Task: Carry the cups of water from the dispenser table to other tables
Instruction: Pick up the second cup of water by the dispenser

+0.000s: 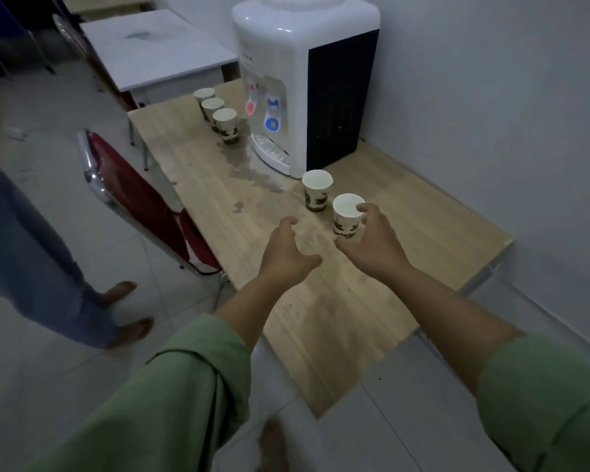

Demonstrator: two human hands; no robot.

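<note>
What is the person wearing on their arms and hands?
Both arms wear loose green sleeves, the left sleeve and the right sleeve, pushed up so the forearms are bare. The left hand and right hand are bare too: no gloves, rings or watch show.

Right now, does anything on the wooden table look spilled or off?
Yes. A wet puddle spreads across the light wooden table from the white water dispenser's drip tray toward the nearer paper cups.

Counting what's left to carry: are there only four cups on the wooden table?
No, five cups: three in a row beside the dispenser, two nearer, one standing free, one at the right hand.
</note>
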